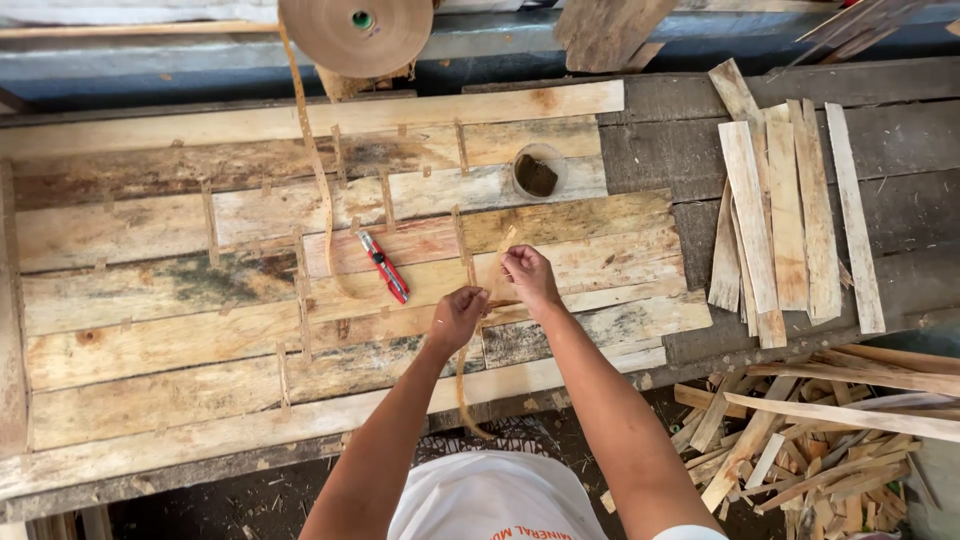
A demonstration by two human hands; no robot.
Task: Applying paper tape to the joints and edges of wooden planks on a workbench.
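Observation:
My left hand [456, 317] and my right hand [529, 276] meet over a sheet of pale wood veneer pieces [250, 290] joined by short brown tape strips. Both hands pinch a narrow strip of brown paper tape [497, 262]. Its upper end rises above my right hand and its tail [463, 395] hangs down past the bench edge. A red utility knife [385, 267] lies on the veneer just left of my hands. A large roll of brown tape [355, 32] sits at the far edge, and a long strip [312, 165] trails from it across the sheet.
A small round pot with dark contents [538, 172] stands on the veneer beyond my hands. Narrow veneer slats [785, 215] are stacked on the dark bench at right. Wood offcuts [800, 430] are piled on the floor at lower right.

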